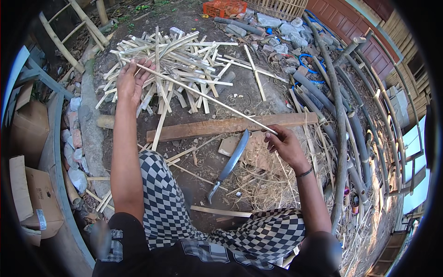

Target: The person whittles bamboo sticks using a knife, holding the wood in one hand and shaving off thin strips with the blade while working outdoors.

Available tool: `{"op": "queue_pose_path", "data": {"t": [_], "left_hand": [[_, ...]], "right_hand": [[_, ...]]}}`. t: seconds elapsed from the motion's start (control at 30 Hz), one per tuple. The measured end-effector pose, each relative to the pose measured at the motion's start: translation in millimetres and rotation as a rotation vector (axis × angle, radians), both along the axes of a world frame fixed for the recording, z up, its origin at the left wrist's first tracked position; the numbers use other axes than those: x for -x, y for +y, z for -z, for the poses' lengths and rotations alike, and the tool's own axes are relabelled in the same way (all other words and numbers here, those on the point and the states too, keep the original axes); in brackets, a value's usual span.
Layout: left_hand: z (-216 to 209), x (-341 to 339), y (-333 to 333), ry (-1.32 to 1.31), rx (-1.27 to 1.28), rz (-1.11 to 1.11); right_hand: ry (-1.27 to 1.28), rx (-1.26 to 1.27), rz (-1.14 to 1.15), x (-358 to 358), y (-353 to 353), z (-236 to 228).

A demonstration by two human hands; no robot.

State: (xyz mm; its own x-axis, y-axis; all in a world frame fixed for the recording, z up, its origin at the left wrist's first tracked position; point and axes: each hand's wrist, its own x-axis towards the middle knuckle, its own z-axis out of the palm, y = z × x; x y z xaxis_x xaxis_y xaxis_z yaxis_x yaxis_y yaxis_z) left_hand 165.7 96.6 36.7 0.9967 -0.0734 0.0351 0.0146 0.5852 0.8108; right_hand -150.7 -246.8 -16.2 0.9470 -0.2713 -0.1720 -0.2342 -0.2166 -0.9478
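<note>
A long, thin bamboo strip (203,95) slants across in front of me, held up between both hands. My left hand (132,79) has its upper left end by the thumb, palm partly turned up. My right hand (285,144) pinches the lower right end. Beneath the strip a thick wooden plank (194,129) lies across the ground. A machete (230,164) with a curved blade rests below it, its handle toward me and its tip near the plank. Past my left hand spreads a heap of split bamboo pieces (184,69).
Curly bamboo shavings (258,180) cover the ground between my knees and right forearm. Bamboo poles (339,115) and rubble (286,34) lie along the right. Cardboard boxes (44,198) stand at left beside a bamboo ladder (64,46). An orange crate (224,8) sits far back.
</note>
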Motion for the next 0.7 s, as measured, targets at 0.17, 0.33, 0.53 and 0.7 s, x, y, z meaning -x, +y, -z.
{"op": "queue_pose_path", "data": {"t": [0.17,0.33,0.53,0.7], "left_hand": [[-8,16,25,-0.004,-0.204,0.085],[-27,48,8,-0.081,-0.316,0.145],[-59,63,-4,-0.219,-0.214,-0.013],[-77,73,32,-0.256,0.059,-0.085]], "right_hand": [[-0.004,0.093,-0.064,-3,14,-3],[0.026,0.122,-0.189,-13,39,-11],[0.037,0.053,-0.163,-14,46,-14],[0.011,0.099,-0.190,-17,67,-30]]}}
